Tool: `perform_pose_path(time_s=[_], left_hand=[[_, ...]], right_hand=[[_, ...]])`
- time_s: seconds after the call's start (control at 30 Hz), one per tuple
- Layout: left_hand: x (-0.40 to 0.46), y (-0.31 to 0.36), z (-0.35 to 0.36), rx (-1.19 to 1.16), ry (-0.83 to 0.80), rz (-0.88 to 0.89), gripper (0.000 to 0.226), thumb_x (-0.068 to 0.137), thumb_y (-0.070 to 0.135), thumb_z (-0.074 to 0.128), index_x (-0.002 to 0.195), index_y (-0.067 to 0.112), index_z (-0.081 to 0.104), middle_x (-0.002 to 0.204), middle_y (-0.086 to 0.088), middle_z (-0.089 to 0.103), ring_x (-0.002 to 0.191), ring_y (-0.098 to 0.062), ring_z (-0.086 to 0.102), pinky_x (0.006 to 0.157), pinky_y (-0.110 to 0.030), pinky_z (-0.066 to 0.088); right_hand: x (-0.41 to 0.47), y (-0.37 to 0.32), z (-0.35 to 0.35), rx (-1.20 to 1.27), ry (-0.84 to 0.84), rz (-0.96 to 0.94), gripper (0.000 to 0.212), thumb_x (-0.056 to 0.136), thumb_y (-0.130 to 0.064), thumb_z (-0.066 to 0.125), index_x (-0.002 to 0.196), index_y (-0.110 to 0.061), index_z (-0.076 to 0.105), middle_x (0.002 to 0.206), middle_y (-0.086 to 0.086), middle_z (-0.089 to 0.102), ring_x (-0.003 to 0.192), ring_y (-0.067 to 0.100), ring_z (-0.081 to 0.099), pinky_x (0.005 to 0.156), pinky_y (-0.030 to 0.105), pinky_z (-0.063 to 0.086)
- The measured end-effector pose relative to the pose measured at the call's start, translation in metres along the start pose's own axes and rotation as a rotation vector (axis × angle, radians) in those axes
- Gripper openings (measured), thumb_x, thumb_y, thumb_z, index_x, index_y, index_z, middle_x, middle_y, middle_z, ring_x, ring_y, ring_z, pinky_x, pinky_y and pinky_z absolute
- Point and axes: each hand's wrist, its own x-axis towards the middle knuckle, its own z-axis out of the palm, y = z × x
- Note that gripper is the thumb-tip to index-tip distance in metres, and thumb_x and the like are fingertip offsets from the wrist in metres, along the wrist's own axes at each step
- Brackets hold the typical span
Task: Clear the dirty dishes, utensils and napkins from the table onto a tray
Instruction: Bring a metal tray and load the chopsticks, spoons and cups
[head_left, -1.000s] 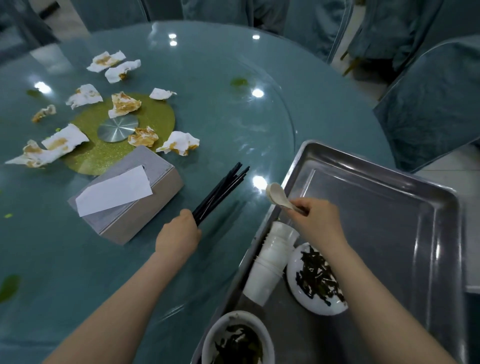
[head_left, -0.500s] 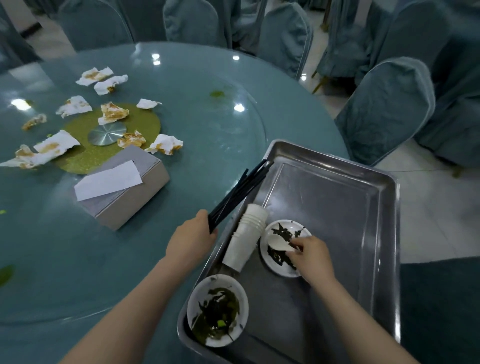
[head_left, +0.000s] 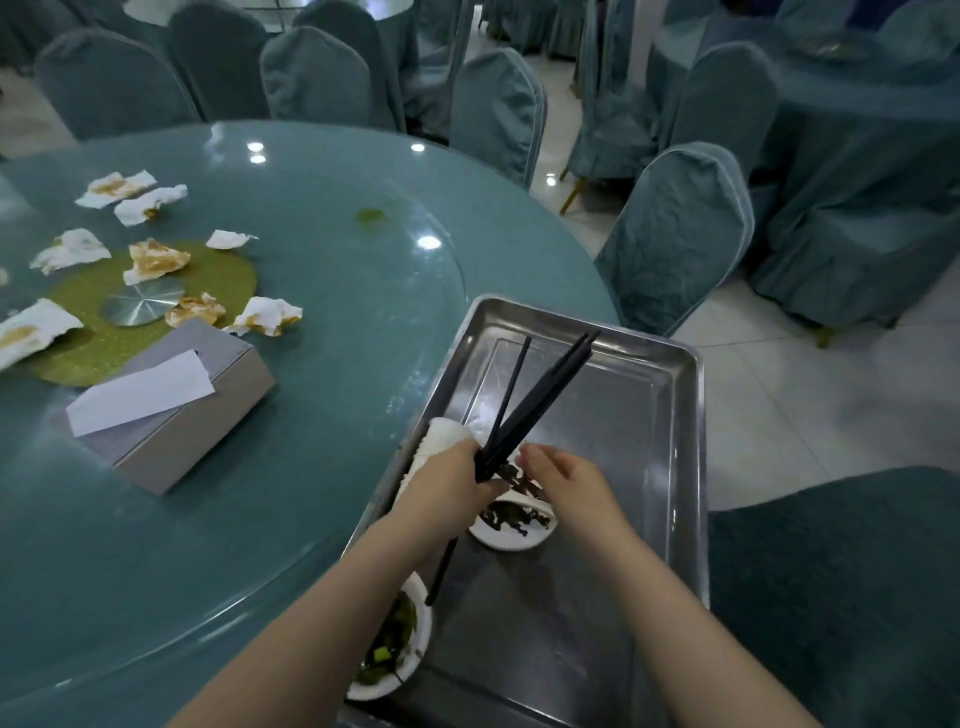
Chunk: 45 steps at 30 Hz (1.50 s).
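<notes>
A steel tray rests at the round table's right edge. Over the tray my left hand grips a bundle of black chopsticks, tips fanned toward the tray's far end. My right hand hovers just right of them, fingers apart, holding nothing, above a white plate with dark scraps. A stack of white cups lies on its side behind my left hand. A second white bowl with green leftovers sits at the tray's near corner. Several stained napkins lie scattered around the table's centre.
A grey tissue box with a white sheet sticking out stands on the glass turntable. A green spot marks the glass further back. Covered chairs ring the table; another stands at the lower right.
My left hand carried the chopsticks from the table over the tray. My right hand laid the white spoon on the plate and let go. The view swung right.
</notes>
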Motion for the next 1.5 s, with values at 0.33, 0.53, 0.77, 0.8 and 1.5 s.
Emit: perform_pose_path(time_s=[0.33,0.53,0.77,0.8,1.5], left_hand=[[0.009,0.023,0.021,0.110,-0.055,0.121,0.030,0.076,0.039,0.071,0.084,0.031,0.044,0.067,0.016,0.054,0.057,0.004,0.050,0.044,-0.010,0.031],[0.018,0.022,0.028,0.139,-0.067,0.097,0.037,0.076,0.038,0.073,0.083,0.033,0.037,0.063,0.017,0.047,0.053,0.005,0.045,0.042,-0.012,0.031],[0.025,0.019,0.027,0.113,-0.079,0.046,0.032,0.077,0.029,0.074,0.087,0.033,0.044,0.069,0.013,0.054,0.059,-0.006,0.056,0.045,-0.010,0.037],[0.028,0.019,0.026,0.130,-0.077,0.033,0.029,0.078,0.029,0.073,0.095,0.027,0.049,0.072,0.011,0.054,0.061,-0.009,0.056,0.047,-0.013,0.037],[0.118,0.011,-0.018,0.538,0.032,0.080,0.046,0.083,0.056,0.059,0.089,0.019,0.032,0.071,0.004,0.049,0.059,-0.019,0.048,0.048,-0.029,0.032]], right_hand=[[0.011,-0.002,-0.002,0.394,-0.027,0.060,0.021,0.086,-0.013,0.064,0.099,0.003,0.061,0.094,0.013,0.071,0.088,0.026,0.066,0.084,0.044,0.051],[0.025,-0.003,0.004,0.473,0.032,0.128,0.018,0.087,-0.002,0.051,0.078,-0.011,0.064,0.086,0.011,0.074,0.081,0.024,0.069,0.079,0.042,0.054],[0.048,-0.002,0.013,0.563,0.043,0.191,0.020,0.095,-0.026,0.056,0.091,-0.007,0.060,0.075,0.004,0.068,0.073,0.019,0.066,0.074,0.038,0.054],[0.051,-0.003,0.015,0.566,0.030,0.193,0.018,0.093,-0.026,0.058,0.091,-0.008,0.059,0.074,0.002,0.068,0.072,0.017,0.066,0.074,0.039,0.055],[0.166,-0.019,-0.001,1.222,0.394,0.411,0.015,0.096,-0.007,0.048,0.082,-0.010,0.050,0.066,0.003,0.051,0.058,0.014,0.053,0.061,0.027,0.049]])
